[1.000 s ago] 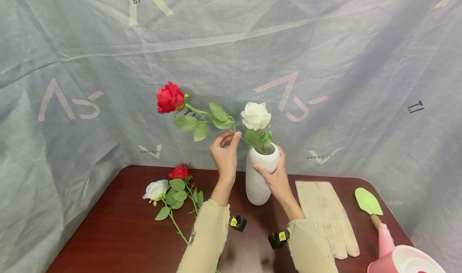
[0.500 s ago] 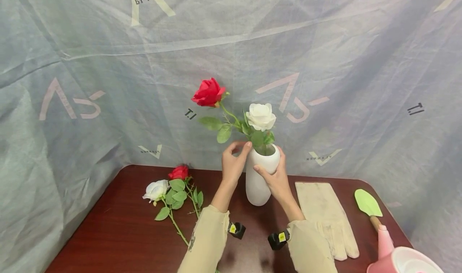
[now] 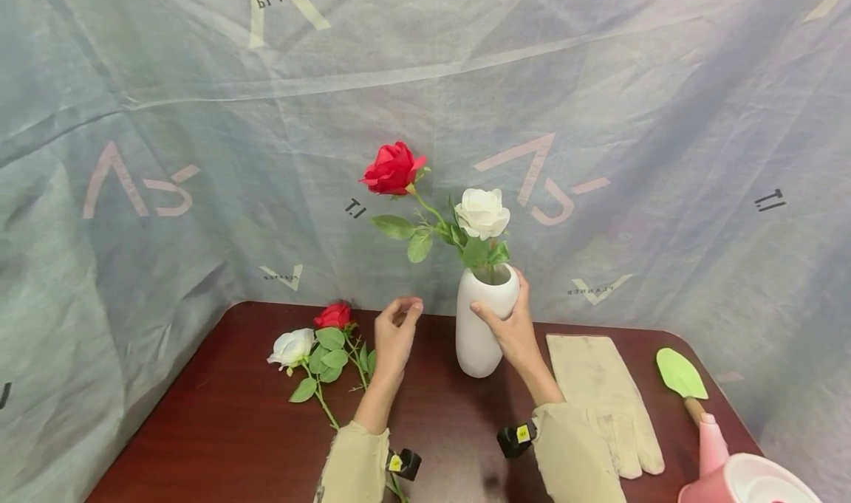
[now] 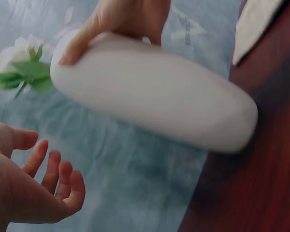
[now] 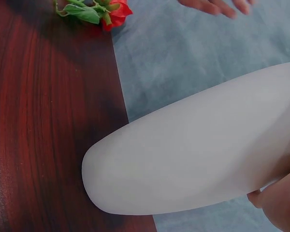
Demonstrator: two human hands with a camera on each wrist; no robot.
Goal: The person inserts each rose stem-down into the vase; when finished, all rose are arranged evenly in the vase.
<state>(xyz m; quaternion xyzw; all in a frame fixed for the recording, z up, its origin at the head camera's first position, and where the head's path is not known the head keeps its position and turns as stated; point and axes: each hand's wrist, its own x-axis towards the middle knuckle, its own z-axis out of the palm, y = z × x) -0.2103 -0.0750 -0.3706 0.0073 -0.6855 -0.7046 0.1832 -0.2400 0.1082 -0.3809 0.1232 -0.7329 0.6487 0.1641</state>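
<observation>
In the head view a white vase (image 3: pixel 477 333) stands near the table's back edge, holding a red rose (image 3: pixel 394 169) that leans left and a white rose (image 3: pixel 482 213). My right hand (image 3: pixel 515 329) grips the vase near its top, thumb in front and fingers round the far side. My left hand (image 3: pixel 395 337) hovers left of the vase, apart from it, with nothing in its loosely bent fingers; the left wrist view shows the same hand (image 4: pixel 38 183) bare below the vase (image 4: pixel 154 92). The lower stems are hidden inside the vase.
Left on the table (image 3: pixel 219 414) lie another white rose (image 3: pixel 292 348) and red rose (image 3: pixel 334 315), their stems running under the left forearm. At right are beige gloves (image 3: pixel 605 399), a green trowel (image 3: pixel 681 374) and a pink watering can (image 3: pixel 738 477). A grey cloth hangs behind.
The red rose has swung right into the vase beside the white one. My left hand has let its stem go and drawn back left and down. My right hand stays on the vase.
</observation>
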